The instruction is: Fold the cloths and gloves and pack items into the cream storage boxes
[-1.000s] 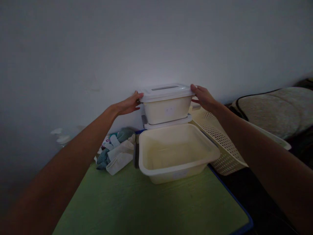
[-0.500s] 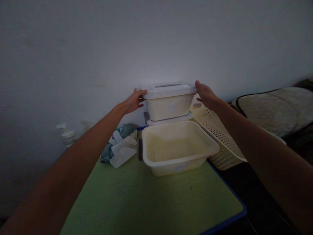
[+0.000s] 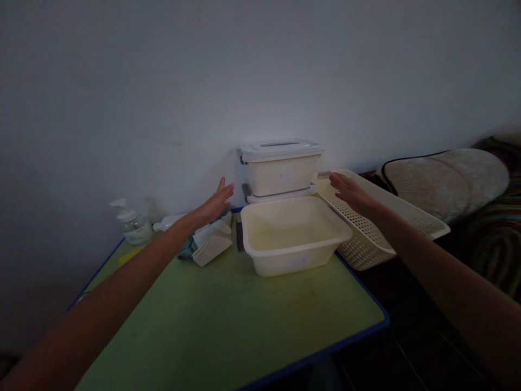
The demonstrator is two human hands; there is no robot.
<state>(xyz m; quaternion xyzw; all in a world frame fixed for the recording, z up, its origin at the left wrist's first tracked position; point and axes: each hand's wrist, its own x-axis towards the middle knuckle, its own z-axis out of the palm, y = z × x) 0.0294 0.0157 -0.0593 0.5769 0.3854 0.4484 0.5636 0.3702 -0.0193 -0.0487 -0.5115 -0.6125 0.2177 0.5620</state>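
Note:
An uncovered cream plastic tub (image 3: 297,263) stands near the middle of the green table (image 3: 228,315). Behind it, by the wall, a cream storage box (image 3: 280,176) with a white lid (image 3: 280,149) rests on another lidded container, mostly hidden by the tub. My left hand (image 3: 215,205) is to the left of the boxes, above the cloths, with fingers stretched out and nothing in it. On the other side, my right hand (image 3: 352,194) is over the near edge of the perforated basket (image 3: 366,231); its fingers are extended and hold nothing.
Crumpled cloths (image 3: 211,239) lie left of the tub. A pump bottle (image 3: 132,222) and a white bottle (image 3: 169,221) stand or lie by the wall. A yellow item (image 3: 129,256) sits at the table's left. Beyond the basket is a cushioned sofa (image 3: 443,174).
Both hands have let go of the lidded box's lid and moved down and outward from it. The lidded box stays on the stack. The view has shifted slightly.

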